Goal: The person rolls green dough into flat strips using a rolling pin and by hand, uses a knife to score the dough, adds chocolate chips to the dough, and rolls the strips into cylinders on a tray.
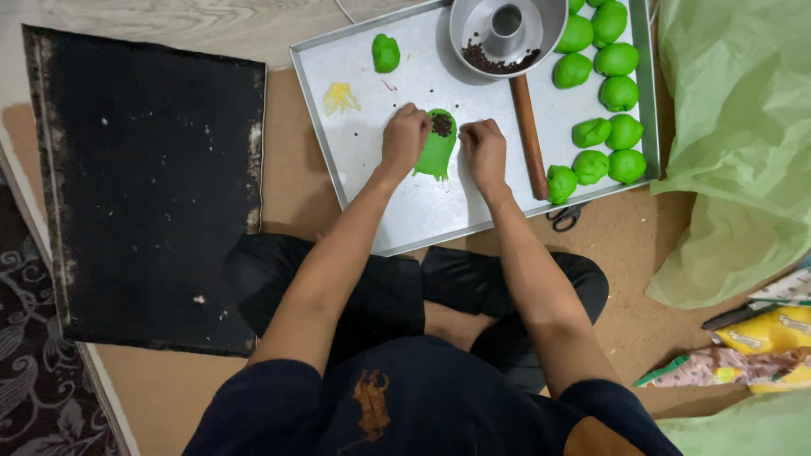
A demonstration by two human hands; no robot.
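Now my left hand and right hand, each grip curled, press both edges of the flat green dough on the metal tray lying on the brown floor.

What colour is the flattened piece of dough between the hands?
Bright green, with dark brown bits at its top end; the flattened dough shows in the head view.

— What lay left of the metal tray?
— A big black baking sheet, speckled white, flat on the brown floor.
— And on the tray itself?
— A ring-shaped tin holding dark bits, a wooden rolling pin below it, green dough balls clustered at the right, one lone ball near the top.
— Anything off the tray?
— Scissors by its corner, and pale green plastic sheeting to the right.
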